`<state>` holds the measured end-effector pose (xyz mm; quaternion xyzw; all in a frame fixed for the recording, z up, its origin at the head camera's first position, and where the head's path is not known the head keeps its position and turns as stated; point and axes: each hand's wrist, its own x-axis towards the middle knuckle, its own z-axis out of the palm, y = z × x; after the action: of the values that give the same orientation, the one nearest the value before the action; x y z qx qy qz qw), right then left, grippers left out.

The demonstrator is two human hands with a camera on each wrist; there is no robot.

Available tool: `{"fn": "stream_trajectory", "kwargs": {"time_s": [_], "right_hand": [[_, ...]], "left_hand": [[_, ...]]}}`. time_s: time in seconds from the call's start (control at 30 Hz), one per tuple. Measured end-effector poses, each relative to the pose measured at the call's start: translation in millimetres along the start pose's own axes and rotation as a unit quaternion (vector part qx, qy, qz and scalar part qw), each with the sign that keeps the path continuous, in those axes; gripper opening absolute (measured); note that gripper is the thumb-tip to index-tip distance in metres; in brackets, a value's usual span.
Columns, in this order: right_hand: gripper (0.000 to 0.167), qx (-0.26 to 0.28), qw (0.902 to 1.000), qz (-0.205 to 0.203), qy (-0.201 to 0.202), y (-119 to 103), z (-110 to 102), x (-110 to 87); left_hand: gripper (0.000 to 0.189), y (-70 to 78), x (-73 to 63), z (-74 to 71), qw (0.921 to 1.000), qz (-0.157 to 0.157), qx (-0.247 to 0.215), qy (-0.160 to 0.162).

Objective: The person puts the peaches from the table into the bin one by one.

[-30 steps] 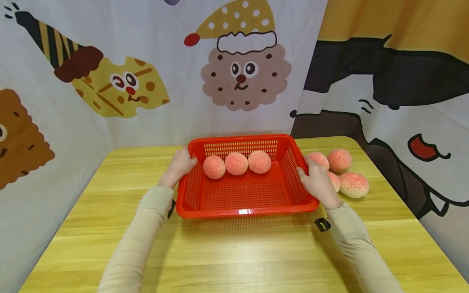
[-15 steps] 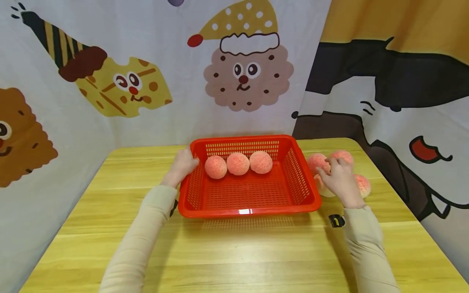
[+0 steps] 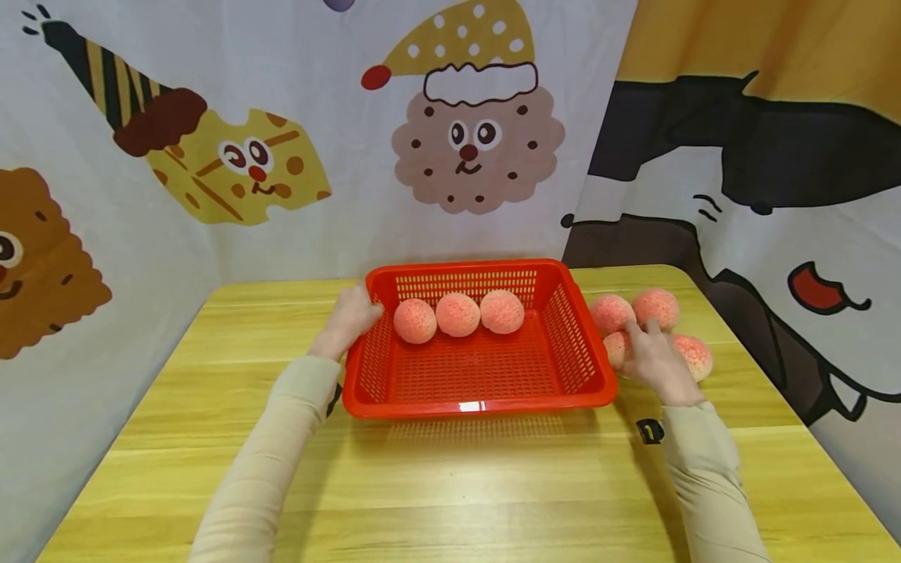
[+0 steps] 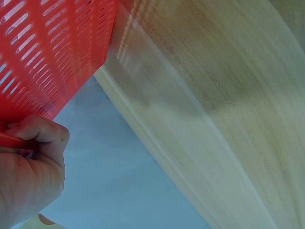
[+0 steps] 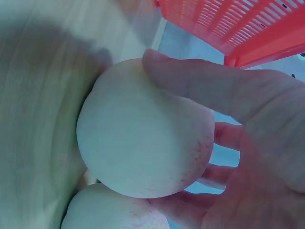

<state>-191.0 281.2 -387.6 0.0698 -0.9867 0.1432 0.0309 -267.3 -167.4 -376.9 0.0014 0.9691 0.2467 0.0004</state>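
My left hand grips the left rim of a red plastic basket; in the left wrist view the fingers curl over that rim. Three pink peaches sit in a row along the basket's back. Right of the basket, my right hand holds the near-left peach of a small group. The right wrist view shows this peach large and pale, the thumb laid across it and the other fingers bent round its far side. Another peach lies right beside it.
Two peaches stand behind the right hand, one pink peach close to the basket and another peach farther right. A further peach lies right of the hand. The wooden table ends at a printed curtain behind.
My right hand has let go of the basket's right rim, moved right to the peaches and taken hold of one. The left hand keeps its grip on the rim.
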Motion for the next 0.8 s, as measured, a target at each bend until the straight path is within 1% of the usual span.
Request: {"fn": "stream_trajectory", "kwargs": {"time_s": [0.13,0.33,0.5,0.8], "right_hand": [[0.055,0.008,0.9999,-0.002,-0.007,2.1,0.2,1.8],[0.051,0.006,1.0000,-0.004,0.001,2.5,0.5,2.9],[0.050,0.007,1.0000,0.000,0.006,1.8,-0.2,3.7],[0.056,0.015,0.9999,-0.002,0.005,-1.2,-6.9,4.6]], "left_hand": [[0.030,0.1,-0.3,0.2,1.0000,-0.002,-0.003,-0.002],[0.037,1.2,-1.2,-0.2,0.9999,-0.007,-0.006,-0.007],[0.036,1.9,-1.5,-0.6,0.9999,-0.007,-0.011,-0.006],[0.035,0.5,-0.5,0.1,0.9998,-0.008,-0.019,-0.004]]}}
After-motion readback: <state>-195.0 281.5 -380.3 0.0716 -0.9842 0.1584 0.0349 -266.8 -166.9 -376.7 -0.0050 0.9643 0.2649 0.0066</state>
